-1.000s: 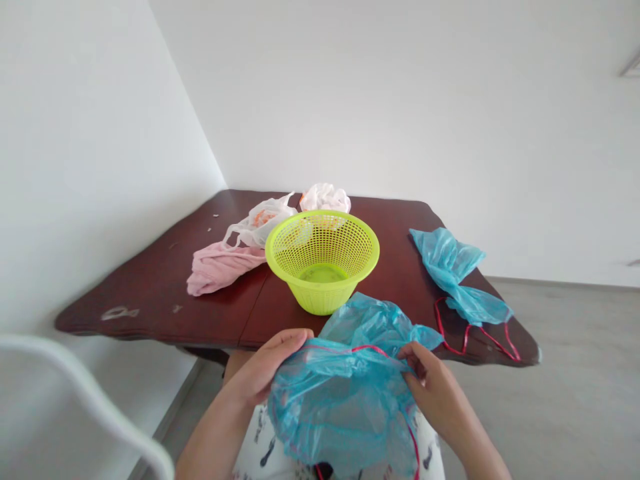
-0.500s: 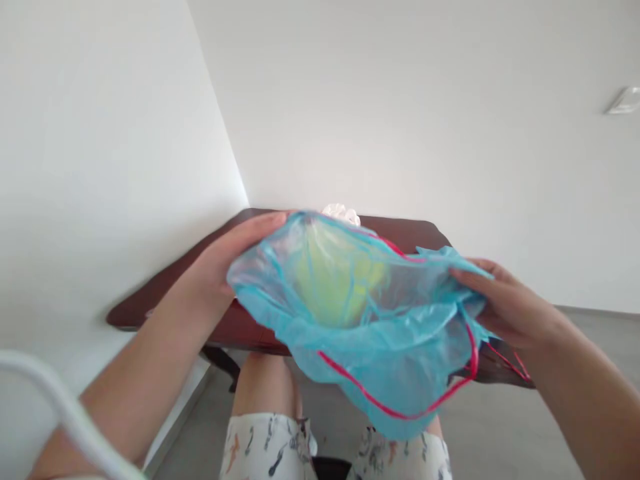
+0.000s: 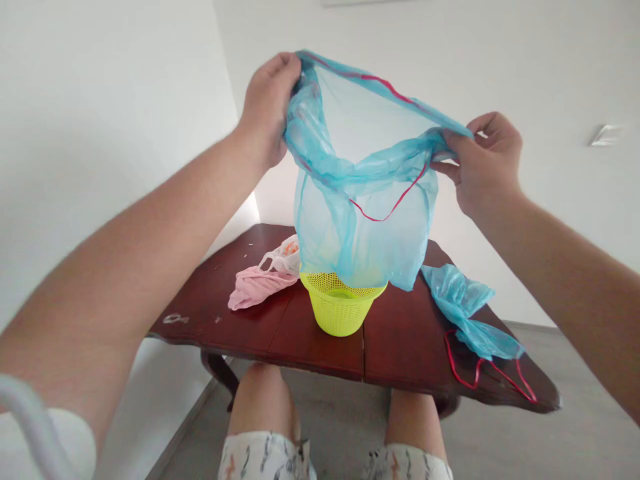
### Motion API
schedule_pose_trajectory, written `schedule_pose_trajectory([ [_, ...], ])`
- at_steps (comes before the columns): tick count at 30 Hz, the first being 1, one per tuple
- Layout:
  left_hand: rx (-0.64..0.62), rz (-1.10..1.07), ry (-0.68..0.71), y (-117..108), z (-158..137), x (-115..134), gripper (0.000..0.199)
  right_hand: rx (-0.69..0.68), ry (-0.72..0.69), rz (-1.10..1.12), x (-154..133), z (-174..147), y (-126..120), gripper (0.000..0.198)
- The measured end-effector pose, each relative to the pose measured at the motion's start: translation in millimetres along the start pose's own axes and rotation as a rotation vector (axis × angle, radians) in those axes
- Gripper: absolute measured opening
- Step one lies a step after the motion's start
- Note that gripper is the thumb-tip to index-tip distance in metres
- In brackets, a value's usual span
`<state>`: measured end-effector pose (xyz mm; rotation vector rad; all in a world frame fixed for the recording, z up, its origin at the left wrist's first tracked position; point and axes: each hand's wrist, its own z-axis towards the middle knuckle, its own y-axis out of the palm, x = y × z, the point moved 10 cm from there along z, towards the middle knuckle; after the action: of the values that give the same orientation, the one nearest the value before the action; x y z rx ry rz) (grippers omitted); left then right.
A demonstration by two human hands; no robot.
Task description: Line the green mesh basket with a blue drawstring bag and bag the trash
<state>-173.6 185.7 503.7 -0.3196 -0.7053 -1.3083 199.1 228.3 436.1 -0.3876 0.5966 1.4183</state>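
A translucent blue drawstring garbage bag (image 3: 365, 227) hangs upright between my hands, its mouth stretched wide. My left hand (image 3: 273, 100) is closed on the left side of the rim. On the right, my right hand (image 3: 483, 157) pinches the opposite side between thumb and fingers. A red drawstring loops down from the front of the rim. Below and partly behind the bag's bottom stands a yellow-green plastic basket (image 3: 343, 313) with perforated sides; the bag covers part of its opening. I cannot tell whether the bag touches the basket.
On the dark red wooden table (image 3: 240, 330), a pink cloth (image 3: 260, 287) lies left of the basket, beside a white plastic bag (image 3: 285, 257) with orange marks. Another blue bag (image 3: 465, 307) with red strings lies crumpled at the right. White walls stand behind and left.
Both hands have risen, lifting the bag from low over the table to upright above the basket. Its mouth is now spread open, and the basket and other table items have come into view.
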Motion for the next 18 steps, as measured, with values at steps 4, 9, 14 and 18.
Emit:
schedule_pose_trajectory([
  [4,-0.155,-0.014,0.362,-1,-22,15,0.024,-0.018,0.024,0.133,18,-32,-5,0.033],
  [9,-0.188,0.195,0.167,-13,-43,-21,0.029,-0.262,0.202,0.012,24,-74,16,0.048],
  [14,-0.202,0.234,-0.097,-34,-60,-59,0.033,-0.384,0.433,-0.011,52,-93,23,0.045],
  [18,-0.171,0.165,-0.190,-47,-60,-64,0.032,-0.482,0.624,-0.005,79,-111,41,0.043],
])
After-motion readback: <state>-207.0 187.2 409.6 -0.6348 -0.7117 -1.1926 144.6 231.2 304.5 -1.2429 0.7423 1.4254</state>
